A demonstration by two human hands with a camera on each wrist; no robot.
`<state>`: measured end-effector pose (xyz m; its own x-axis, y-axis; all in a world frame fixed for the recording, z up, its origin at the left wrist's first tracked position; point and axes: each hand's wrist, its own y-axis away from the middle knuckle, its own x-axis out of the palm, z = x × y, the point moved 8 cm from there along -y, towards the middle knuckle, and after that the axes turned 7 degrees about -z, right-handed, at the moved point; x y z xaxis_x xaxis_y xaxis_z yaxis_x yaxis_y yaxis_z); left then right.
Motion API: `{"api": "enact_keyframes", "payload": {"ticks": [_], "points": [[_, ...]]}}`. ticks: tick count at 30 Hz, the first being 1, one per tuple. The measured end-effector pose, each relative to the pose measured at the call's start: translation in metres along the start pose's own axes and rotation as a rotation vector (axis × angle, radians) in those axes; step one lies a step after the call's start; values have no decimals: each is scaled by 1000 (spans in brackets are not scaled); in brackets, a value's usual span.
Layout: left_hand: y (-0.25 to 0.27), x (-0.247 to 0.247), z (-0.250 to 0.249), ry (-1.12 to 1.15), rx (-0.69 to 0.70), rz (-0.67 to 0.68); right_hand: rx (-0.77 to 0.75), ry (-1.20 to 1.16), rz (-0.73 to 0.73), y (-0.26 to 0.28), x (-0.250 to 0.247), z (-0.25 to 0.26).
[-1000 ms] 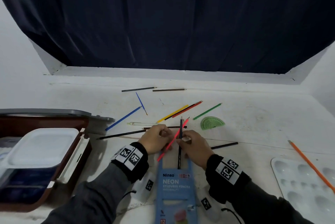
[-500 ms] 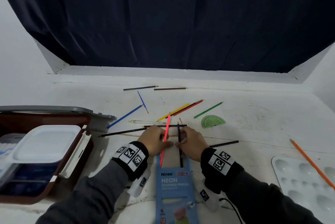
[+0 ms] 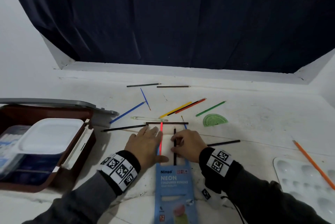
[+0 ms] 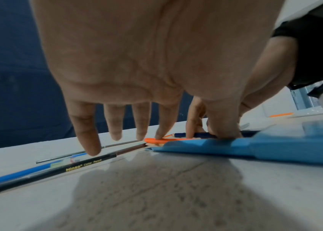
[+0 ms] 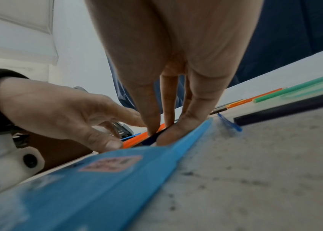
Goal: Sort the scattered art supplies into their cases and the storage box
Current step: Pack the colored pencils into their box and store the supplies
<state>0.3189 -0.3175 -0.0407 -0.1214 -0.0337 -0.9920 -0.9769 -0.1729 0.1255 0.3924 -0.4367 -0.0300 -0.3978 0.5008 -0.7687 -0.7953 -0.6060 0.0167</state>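
A blue pencil case [image 3: 174, 183] lies flat near the front edge, its open end facing away from me. A neon red pencil [image 3: 161, 133] and a dark pencil [image 3: 174, 133] lie side by side with their lower ends in that opening. My left hand [image 3: 154, 138] has straight fingers; its index finger rests on the red pencil [image 4: 156, 140] and its thumb presses the case [image 4: 255, 148]. My right hand [image 3: 176, 144] pinches the dark pencil [image 5: 152, 139] between thumb and fingers just above the case [image 5: 97, 179].
A brown storage box [image 3: 76, 160] with a white tray inside stands open at the left. Several loose pencils, a pen and a green protractor [image 3: 214, 120] lie beyond my hands. A white palette [image 3: 299, 178] and an orange pencil [image 3: 313, 164] are at the right.
The red pencil has swung from slanted to parallel with the dark pencil. My left hand's fingers have straightened out over it. My right hand keeps its pinch on the dark pencil.
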Motion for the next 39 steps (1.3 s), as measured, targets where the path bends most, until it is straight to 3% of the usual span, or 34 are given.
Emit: {"api": "enact_keyframes", "payload": {"ticks": [4,13,25,39], "points": [[15,9,-3,-37,56,51,-63,91,30,3,2,5],[37,4,-3,-82,224,17,-174,184,91,16,12,15],[42,13,7,-43,128,186,-386,469,108,24,39,34],[65,13,-7,49,158,160,-516,365,150,65,44,38]]}}
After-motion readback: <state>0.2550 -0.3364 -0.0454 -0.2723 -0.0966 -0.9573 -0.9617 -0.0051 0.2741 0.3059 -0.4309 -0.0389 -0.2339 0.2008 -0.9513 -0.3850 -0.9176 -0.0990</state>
